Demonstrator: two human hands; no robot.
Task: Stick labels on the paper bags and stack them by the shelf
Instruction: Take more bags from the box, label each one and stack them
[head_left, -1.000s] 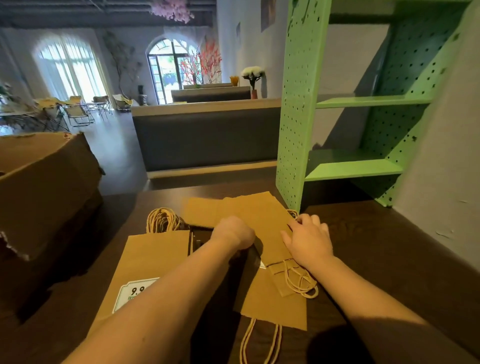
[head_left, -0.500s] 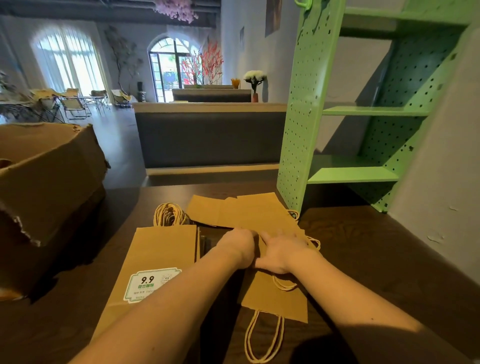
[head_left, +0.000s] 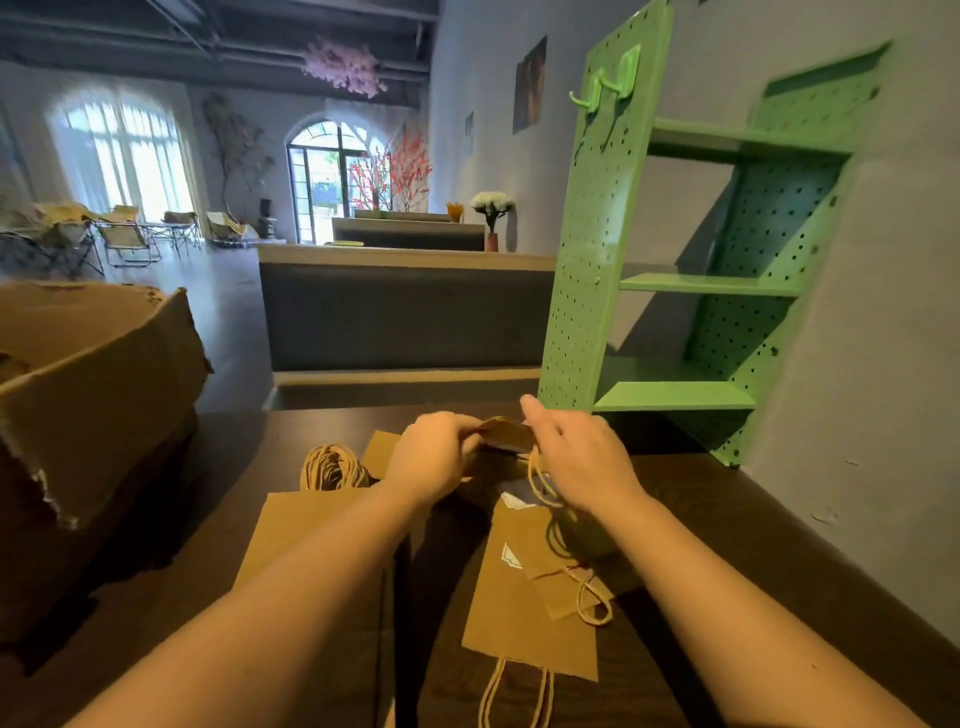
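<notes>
Brown kraft paper, matte and creased, is what I see between both hands: a folded brown paper bag (head_left: 506, 432) held just above the dark wooden desk (head_left: 727, 545), near the foot of the green pegboard shelf (head_left: 597, 260). The left hand (head_left: 436, 457) has its grip closed on the bag's left edge, fingers curled round it. The right hand (head_left: 582, 457) grips the right edge, with one finger sticking up. A loop of pale twisted twine handle (head_left: 540, 483) hangs from the bag under the right hand.

Below the hands, a large flat bag (head_left: 519, 629) lies on the desk with its two cord loops pointing toward me. A smaller flat bag (head_left: 558, 590) lies tilted across it. White label corners (head_left: 510, 553) peek out at the bags' upper edges, but I cannot read any print. Another flat bag (head_left: 301, 530) lies to the left, partly under the left forearm, and beyond it sits a bundle of looped twine handles (head_left: 332, 467).

The shelf's side panels are metal dotted with round holes, its boards smooth and plain. A torn, rough-edged cardboard box (head_left: 93, 374) stands at the desk's left end.
</notes>
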